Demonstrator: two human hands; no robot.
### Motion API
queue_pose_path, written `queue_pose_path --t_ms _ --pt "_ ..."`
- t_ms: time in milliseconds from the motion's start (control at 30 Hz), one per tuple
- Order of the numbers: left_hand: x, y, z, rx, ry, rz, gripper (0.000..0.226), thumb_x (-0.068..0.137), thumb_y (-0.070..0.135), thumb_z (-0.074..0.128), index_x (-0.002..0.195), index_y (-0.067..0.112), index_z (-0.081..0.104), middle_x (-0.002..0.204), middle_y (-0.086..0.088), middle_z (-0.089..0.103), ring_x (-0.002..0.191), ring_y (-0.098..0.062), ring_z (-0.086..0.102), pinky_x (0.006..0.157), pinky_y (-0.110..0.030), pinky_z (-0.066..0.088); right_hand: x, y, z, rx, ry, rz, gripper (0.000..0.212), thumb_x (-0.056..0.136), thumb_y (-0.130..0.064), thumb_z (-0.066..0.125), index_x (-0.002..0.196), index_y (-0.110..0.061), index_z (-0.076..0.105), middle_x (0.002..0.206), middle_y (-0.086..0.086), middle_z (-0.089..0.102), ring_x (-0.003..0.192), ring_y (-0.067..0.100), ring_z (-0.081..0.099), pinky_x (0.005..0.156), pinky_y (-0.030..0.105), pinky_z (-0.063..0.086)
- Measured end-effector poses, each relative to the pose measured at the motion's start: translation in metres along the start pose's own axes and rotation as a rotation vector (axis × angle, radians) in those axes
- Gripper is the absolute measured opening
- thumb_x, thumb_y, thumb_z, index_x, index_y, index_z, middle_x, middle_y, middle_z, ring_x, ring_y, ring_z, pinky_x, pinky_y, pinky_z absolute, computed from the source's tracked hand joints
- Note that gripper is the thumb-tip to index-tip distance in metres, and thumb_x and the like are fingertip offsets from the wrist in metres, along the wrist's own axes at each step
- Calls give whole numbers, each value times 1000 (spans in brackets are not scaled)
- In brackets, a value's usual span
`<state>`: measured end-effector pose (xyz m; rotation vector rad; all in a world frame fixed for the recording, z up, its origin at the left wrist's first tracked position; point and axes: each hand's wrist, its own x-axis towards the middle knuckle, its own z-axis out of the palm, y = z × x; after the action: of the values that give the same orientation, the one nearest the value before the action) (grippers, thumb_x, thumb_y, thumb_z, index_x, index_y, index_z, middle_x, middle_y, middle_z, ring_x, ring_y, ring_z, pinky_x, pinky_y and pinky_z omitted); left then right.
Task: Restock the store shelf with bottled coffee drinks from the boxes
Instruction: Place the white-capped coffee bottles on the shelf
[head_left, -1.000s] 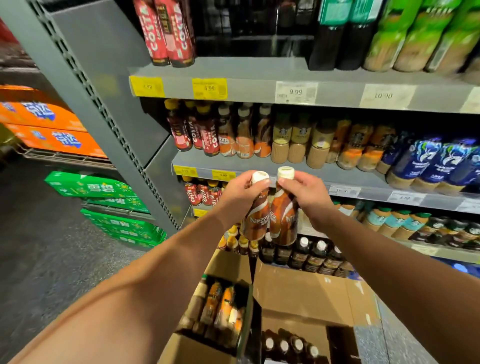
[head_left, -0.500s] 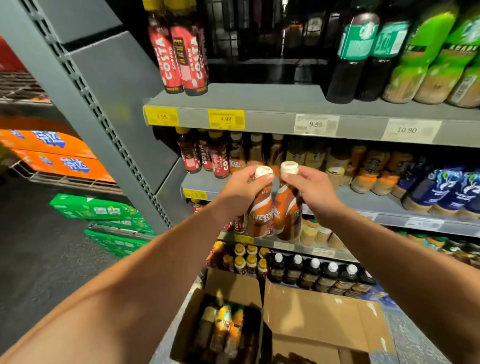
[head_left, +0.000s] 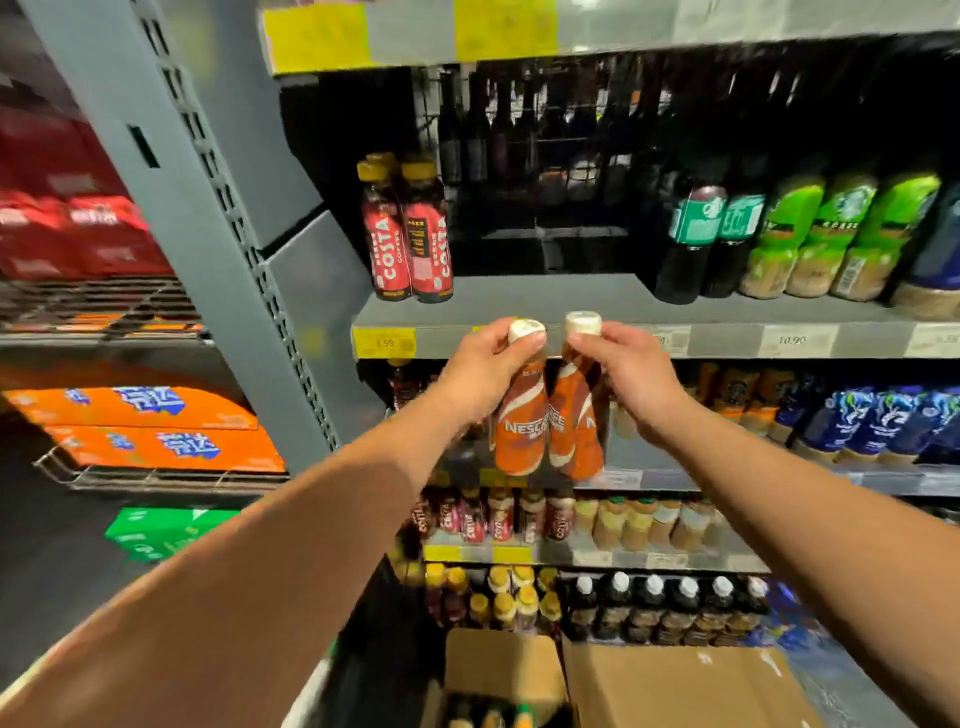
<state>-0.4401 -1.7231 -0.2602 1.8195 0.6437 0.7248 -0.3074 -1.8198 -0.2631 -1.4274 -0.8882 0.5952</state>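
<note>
My left hand (head_left: 485, 371) grips the neck of an orange Nescafé bottle (head_left: 521, 426) with a white cap. My right hand (head_left: 631, 374) pinches the white cap of a second orange coffee bottle (head_left: 574, 431). Both bottles hang upright side by side, touching, in front of the grey shelf edge (head_left: 727, 340) with its price tags. On that shelf stand red Costa coffee bottles (head_left: 408, 234) at the left, with a bare stretch of shelf (head_left: 545, 293) to their right. An open cardboard box (head_left: 506, 675) with bottles inside sits at the bottom.
Dark and green bottles (head_left: 810, 239) fill the right of the same shelf. Lower shelves hold rows of coffee bottles (head_left: 519, 519). A grey upright post (head_left: 218, 218) stands at the left, with orange cartons (head_left: 156, 426) and green cartons (head_left: 161, 530) beyond it.
Both hands have lifted the two bottles upward, from the level of the lower shelves to the edge of the Costa shelf. The view has tilted up with them.
</note>
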Motion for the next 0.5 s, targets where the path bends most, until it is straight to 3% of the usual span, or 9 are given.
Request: queue_pose_path --t_ms 100,200,267,400,500 --pt "10 26 -15 39 30 49 19 95 34 52 110 24 59 90 13 63 81 1 59 65 -8 45 6 -30 4 -23 15 -36 11 89 -24 62 83 -21 70 66 -7 71 61 4 67 53 11 48" --pt "17 47 -25 27 51 91 15 95 34 51 106 28 59 92 13 62 85 0 59 67 -8 47 16 -55 8 -54 40 -81 16 89 -23 62 80 -13 69 65 -3 67 53 1 62 49 11 45" --pt "22 57 -30 -6 68 95 13 94 37 51 103 31 59 96 10 64 90 -5 62 75 -18 51 23 -68 8 -57 48 -98 17 89 -25 61 80 -12 68 69 1 67 53 1 62 48 11 45" --pt "37 78 -35 4 76 107 21 94 42 50 109 31 59 102 6 66 95 -10 63 81 -29 54 41 -87 4 -71 68 -127 18 89 -31 60 81 -17 69 76 2 67 67 11 65 60 21 47" --pt "52 92 -34 -17 119 134 8 93 42 52 96 41 59 96 11 66 90 -6 64 74 -26 53 59 -98 -2 -59 80 -154 20 88 -30 61 79 -14 69 72 2 67 66 14 66 65 29 52"
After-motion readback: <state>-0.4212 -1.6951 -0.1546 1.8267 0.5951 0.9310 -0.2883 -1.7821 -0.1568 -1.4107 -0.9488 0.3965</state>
